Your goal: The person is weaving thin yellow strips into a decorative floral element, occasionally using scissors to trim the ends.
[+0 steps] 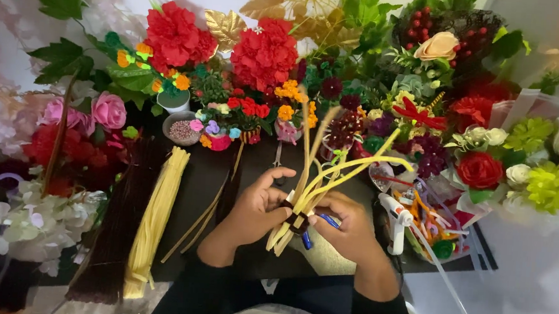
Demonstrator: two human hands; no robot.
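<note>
My left hand [254, 208] and my right hand [347, 227] together grip a bundle of yellow and tan pipe cleaners [320, 179] over a dark table [204, 178]. A dark brown pipe cleaner [297, 220] is wound around the bundle near its lower end, between my fingers. The upper ends fan out, some bent to the right. Something blue [327, 221] shows under my right hand's fingers.
Bundles of yellow [154, 217] and dark brown pipe cleaners [116, 231] lie at the left. A white glue gun [397, 217] and a tray of coloured scraps [433, 228] sit at the right. Artificial flowers ring the table, with red blooms [264, 51] at the back.
</note>
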